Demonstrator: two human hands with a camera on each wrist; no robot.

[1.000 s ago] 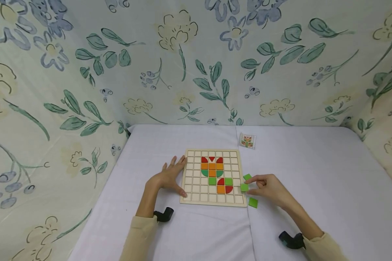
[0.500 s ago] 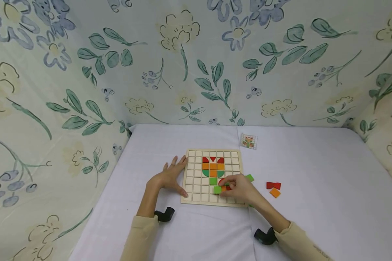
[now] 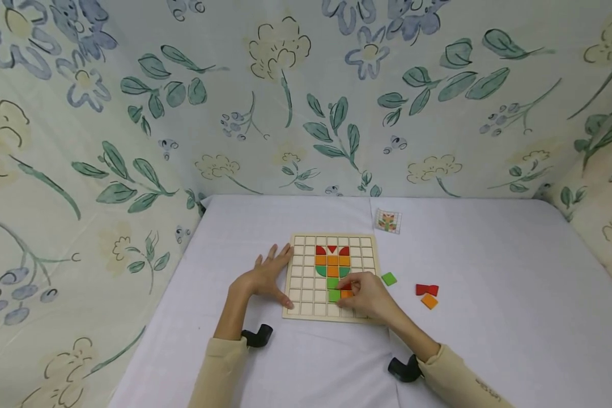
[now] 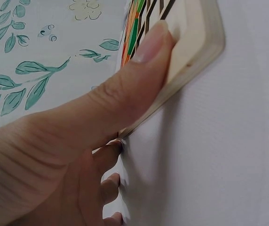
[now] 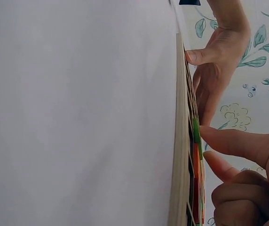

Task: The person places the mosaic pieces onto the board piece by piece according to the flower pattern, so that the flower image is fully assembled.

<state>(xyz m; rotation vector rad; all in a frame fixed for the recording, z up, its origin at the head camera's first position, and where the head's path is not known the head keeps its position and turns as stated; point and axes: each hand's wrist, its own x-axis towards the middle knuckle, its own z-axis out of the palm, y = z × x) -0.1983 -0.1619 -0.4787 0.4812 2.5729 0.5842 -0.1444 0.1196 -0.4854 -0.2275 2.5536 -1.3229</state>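
Observation:
A wooden grid board point(image 3: 301, 313) lies on the cloth, with red, orange and green pieces set in its cells. My left hand point(image 3: 262, 277) rests at its left side with fingers spread, the thumb point(image 4: 148, 59) lying over the front corner of the frame. With thumb and index finger my right hand point(image 3: 369, 294) pinches a green square tile point(image 3: 334, 296), which sits in line with a grid cell directly below another green square point(image 3: 332, 283). The right wrist view shows both fingertips at the tile's point(image 5: 197, 132) ends. My right hand covers the pieces on the board's lower right.
Beside the board's right edge lies a loose green tile point(image 3: 389, 279). Farther right are red pieces point(image 3: 426, 289) and an orange square point(image 3: 429, 301). A small printed pattern card point(image 3: 388, 221) lies behind the board. A floral curtain point(image 3: 306, 113) hangs behind the table.
My right hand has carried the green tile from the board's right edge leftward over the board and down to a cell. The red and orange loose pieces came into sight. My left hand stays put.

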